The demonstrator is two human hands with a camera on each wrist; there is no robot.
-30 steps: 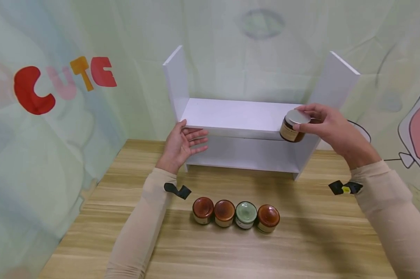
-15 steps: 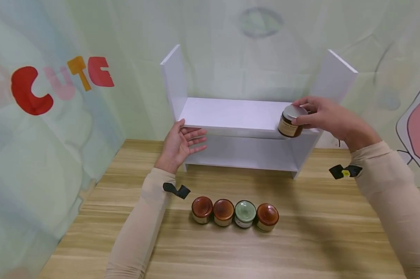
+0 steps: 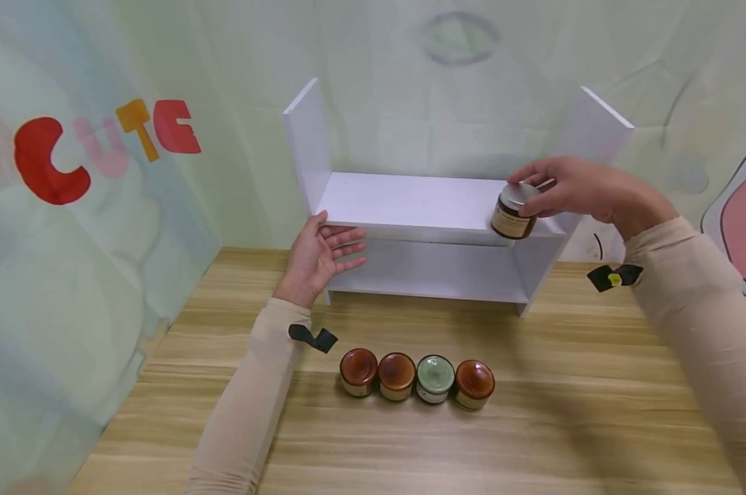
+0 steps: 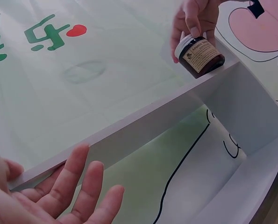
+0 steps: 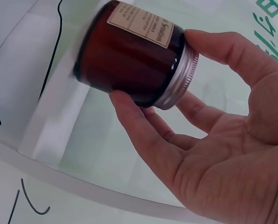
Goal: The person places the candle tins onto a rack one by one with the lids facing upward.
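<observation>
My right hand [image 3: 573, 189] holds an amber glass candle jar [image 3: 512, 221] by its silver lid, thumb on one side and fingers on the other. The jar is at the right front edge of the white shelf's upper board [image 3: 410, 203]; whether its base touches the board I cannot tell. In the right wrist view the jar [image 5: 129, 58] shows a beige printed label. My left hand [image 3: 313, 261] grips the board's left front corner, thumb on top and index finger beneath, the other fingers extended below. In the left wrist view those fingers [image 4: 93, 186] hang beside the board.
Several jars stand in a row on the wooden table [image 3: 273, 440] before the shelf: reddish-brown ones [image 3: 358, 370] and a green one [image 3: 435, 376]. White side panels [image 3: 307, 144] rise at both shelf ends. A lower board [image 3: 428, 271] lies beneath. A printed cloth hangs behind.
My right hand has moved the jar slightly up and left, further over the upper board. The left hand stays on the shelf corner, and the row of jars has not moved.
</observation>
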